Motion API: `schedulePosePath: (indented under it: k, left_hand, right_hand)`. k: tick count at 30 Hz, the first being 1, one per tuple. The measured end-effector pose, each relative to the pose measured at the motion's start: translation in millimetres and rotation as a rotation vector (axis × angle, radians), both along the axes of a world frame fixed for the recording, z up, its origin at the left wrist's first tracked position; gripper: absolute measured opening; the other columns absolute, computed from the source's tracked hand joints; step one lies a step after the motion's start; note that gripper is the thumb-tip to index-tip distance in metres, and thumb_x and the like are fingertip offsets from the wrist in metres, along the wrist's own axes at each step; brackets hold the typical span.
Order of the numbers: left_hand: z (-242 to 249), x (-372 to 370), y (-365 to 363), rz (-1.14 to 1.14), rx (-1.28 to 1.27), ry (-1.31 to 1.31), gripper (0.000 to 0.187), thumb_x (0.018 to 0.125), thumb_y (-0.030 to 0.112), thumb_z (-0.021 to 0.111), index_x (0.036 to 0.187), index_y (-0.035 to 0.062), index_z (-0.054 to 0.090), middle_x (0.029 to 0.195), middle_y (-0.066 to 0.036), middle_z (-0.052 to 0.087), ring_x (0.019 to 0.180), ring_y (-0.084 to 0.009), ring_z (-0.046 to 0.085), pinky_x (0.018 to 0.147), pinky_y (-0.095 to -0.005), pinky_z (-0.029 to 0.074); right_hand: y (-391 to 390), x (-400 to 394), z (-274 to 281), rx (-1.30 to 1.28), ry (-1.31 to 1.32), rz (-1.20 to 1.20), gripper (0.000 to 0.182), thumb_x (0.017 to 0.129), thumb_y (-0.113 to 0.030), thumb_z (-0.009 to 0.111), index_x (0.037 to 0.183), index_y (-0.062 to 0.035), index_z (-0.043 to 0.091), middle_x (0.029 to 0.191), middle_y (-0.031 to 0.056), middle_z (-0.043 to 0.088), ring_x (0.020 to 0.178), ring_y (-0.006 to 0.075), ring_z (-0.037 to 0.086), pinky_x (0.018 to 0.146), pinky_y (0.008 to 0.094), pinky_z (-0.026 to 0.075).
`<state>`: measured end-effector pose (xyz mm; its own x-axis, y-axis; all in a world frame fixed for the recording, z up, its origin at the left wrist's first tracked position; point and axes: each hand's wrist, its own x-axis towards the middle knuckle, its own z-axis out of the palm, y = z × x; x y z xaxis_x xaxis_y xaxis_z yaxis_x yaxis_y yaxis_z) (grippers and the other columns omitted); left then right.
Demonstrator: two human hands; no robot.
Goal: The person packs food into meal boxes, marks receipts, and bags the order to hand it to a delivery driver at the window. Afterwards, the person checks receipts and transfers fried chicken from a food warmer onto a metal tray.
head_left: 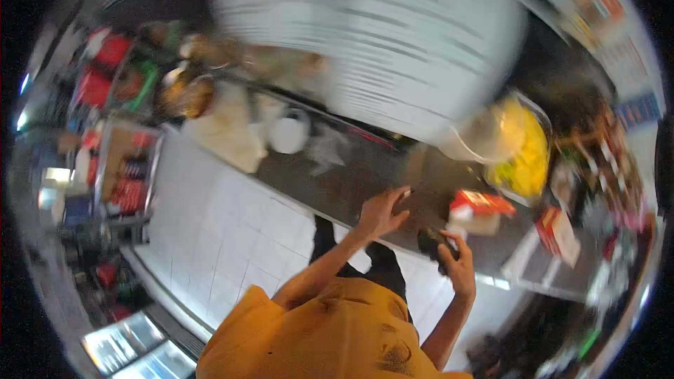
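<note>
My right hand [460,263] is wrapped round a small dark object [430,242], too blurred to name, just off the counter's front edge. My left hand [382,216] is over the dark counter [372,175] with its fingers apart and nothing seen in it. Beyond my right hand lies a red and white packet [481,207] on the counter. A clear container of yellow pieces [521,151] stands further back, and a red and white box [558,237] is to the right.
Large white printed sheets [393,35] hang blurred across the top. A white round item [288,133] and crumpled clear plastic [326,149] lie on the counter's left part. Shelves with red items [130,193] stand far left, beyond the tiled floor [225,231].
</note>
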<state>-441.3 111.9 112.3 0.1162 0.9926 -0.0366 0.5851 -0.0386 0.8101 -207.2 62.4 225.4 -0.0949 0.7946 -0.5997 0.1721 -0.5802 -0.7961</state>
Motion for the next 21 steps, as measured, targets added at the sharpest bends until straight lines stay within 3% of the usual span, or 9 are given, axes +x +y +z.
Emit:
schedulePosePath:
  k: [2,5,7,8,10,13,18,20,21]
  left_hand:
    - [-2.5,-92.6,-39.6,0.261,-0.106,-0.076,0.043,0.087,0.026,0.071,0.127,0.012,0.062,0.102,-0.011,0.071,0.094,-0.029,0.069,0.08,-0.0396,0.054]
    - [-41.7,-231.4,-114.1,0.694,-0.226,0.055,0.035,0.09,0.026,0.069,0.122,0.0131,0.064,0.093,-0.008,0.074,0.086,-0.0297,0.071,0.074,-0.0394,0.055]
    - [-84.3,-321.5,-184.1,0.955,-0.14,0.102,0.026,0.093,0.022,0.066,0.117,0.0126,0.065,0.092,-0.005,0.075,0.086,-0.0289,0.072,0.072,-0.0405,0.055]
    - [-96.8,-360.5,-219.6,1.083,-0.225,0.069,0.023,0.093,0.021,0.065,0.114,0.0102,0.065,0.091,-0.007,0.074,0.083,-0.0265,0.072,0.071,-0.0377,0.055]
    - [-62.1,-401.0,-266.8,1.287,-0.09,0.109,0.02,0.094,0.017,0.063,0.112,0.0075,0.064,0.088,-0.009,0.072,0.078,-0.0217,0.069,0.071,-0.0337,0.053]
    - [-64.6,-418.4,-350.3,1.517,-0.141,-0.005,0.019,0.096,0.014,0.061,0.109,0.0007,0.064,0.083,-0.009,0.067,0.074,-0.0176,0.064,0.07,-0.031,0.052]
    - [-84.9,-373.3,-429.1,1.729,-0.379,-0.122,0.027,0.101,0.023,0.054,0.108,-0.0016,0.065,0.091,-0.011,0.068,0.08,-0.0191,0.063,0.07,-0.0343,0.051]
    - [-82.0,-370.9,-410.7,1.697,-0.362,-0.256,0.031,0.103,0.025,0.052,0.11,-0.0027,0.065,0.094,-0.013,0.068,0.081,-0.0202,0.063,0.073,-0.0352,0.051]
    - [-79.1,-373.2,-400.7,1.669,-0.361,-0.322,0.033,0.104,0.026,0.051,0.111,-0.0032,0.065,0.095,-0.013,0.068,0.082,-0.0207,0.063,0.075,-0.0356,0.051]
  right_hand:
    - [21.0,-78.3,-23.0,0.013,0.139,0.194,0.04,0.093,-0.029,0.071,0.126,-0.0087,0.06,0.089,0.0048,0.064,0.059,0.0068,0.05,0.052,0.0236,0.043]
    - [59.9,-224.6,-55.0,0.339,0.096,0.548,0.039,0.095,-0.026,0.068,0.128,-0.0072,0.059,0.102,0.0079,0.066,0.076,0.0129,0.061,0.064,0.0281,0.05]
    - [90.4,-340.0,-25.6,0.069,0.076,0.628,0.037,0.097,-0.024,0.064,0.129,-0.0064,0.057,0.114,0.0095,0.066,0.101,0.0181,0.064,0.077,0.0314,0.053]
    - [105.8,-392.5,-51.4,0.166,0.094,0.742,0.039,0.097,-0.026,0.063,0.13,-0.0068,0.057,0.114,0.0103,0.066,0.103,0.0188,0.064,0.075,0.0316,0.054]
    - [131.0,-505.8,-110.2,-0.003,0.175,0.821,0.044,0.097,-0.033,0.062,0.132,-0.0078,0.054,0.113,0.0113,0.066,0.096,0.0215,0.065,0.065,0.0333,0.055]
    - [159.9,-647.1,-175.0,-0.001,0.277,0.794,0.038,0.096,-0.033,0.064,0.125,-0.0095,0.056,0.072,0.002,0.061,0.046,0.0093,0.048,0.042,0.0259,0.04]
    - [193.4,-700.9,-207.7,0.234,0.125,0.597,0.038,0.094,-0.028,0.067,0.126,-0.0089,0.058,0.079,0.0107,0.069,0.059,0.0149,0.062,0.052,0.0308,0.049]
    - [199.4,-697.4,-258.7,0.83,-0.221,0.53,0.039,0.092,-0.023,0.067,0.127,-0.008,0.058,0.083,0.016,0.071,0.069,0.0289,0.068,0.067,0.0391,0.055]
    - [196.5,-687.3,-247.9,0.75,-0.34,0.585,0.042,0.09,-0.022,0.067,0.128,-0.0072,0.058,0.09,0.0186,0.07,0.08,0.0345,0.067,0.076,0.0423,0.054]
